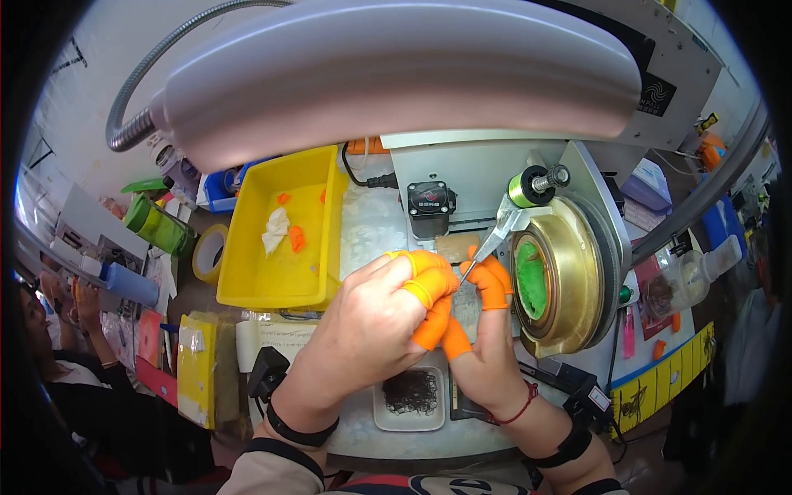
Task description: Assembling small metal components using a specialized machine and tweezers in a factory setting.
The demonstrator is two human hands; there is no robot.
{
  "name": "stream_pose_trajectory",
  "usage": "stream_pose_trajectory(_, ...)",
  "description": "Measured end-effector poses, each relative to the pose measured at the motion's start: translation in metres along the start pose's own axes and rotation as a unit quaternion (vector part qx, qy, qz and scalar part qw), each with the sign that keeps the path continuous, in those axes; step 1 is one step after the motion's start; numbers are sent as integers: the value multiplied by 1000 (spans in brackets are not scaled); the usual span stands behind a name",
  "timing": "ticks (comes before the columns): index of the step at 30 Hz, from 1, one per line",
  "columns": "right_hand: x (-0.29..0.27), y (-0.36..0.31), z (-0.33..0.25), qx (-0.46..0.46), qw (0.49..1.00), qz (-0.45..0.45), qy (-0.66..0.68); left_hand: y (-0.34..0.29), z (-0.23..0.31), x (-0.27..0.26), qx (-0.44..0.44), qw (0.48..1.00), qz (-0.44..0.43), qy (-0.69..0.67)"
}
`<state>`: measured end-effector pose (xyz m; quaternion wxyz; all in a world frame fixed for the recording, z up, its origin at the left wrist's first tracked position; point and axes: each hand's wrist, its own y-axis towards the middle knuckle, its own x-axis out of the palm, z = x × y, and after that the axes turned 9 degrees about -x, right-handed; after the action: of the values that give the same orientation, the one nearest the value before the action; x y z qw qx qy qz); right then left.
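Note:
My left hand [367, 313] and my right hand [488, 351] meet at the middle of the bench, orange rubber cots on several fingers of each. Both hands have their fingers pinched close together; what lies between them is too small or hidden. A tapered metal arm [501, 228] ends in a thin point beside my fingertips. Above it sits a spool of yellow-green thread [520, 190]. Just right of my right hand stands a brass-coloured wheel [571, 280] with a green centre [530, 279]. Below my hands, a white dish [409, 424] holds a tangle of dark thin strands [410, 390].
A large lamp hood [396, 78] hangs across the top. On the left stands a yellow bin [276, 280] with orange and white scraps, near a tape roll [209, 252]. A black motor box [431, 202] is behind my hands. Another person [91, 388] sits far left.

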<state>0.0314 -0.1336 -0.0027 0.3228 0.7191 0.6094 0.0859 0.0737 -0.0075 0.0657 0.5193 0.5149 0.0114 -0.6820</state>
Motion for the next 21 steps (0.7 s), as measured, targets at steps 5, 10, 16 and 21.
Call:
stream_pose_trajectory(5,17,12,20,-12,994,-104,5,1,-1,1,5,1000,-10,4)
stream_pose_trajectory(10,27,14,25,-25,997,-68,-35,2,0,0,9,1000,1,-12)
stream_pose_trajectory(16,-2,5,1,11,983,-89,-162,-11,1,-16,-37,998,55,15)
stream_pose_trajectory(21,-58,-62,-61,-99,986,-70,-116,-58,-12,-20,-175,966,-108,155)
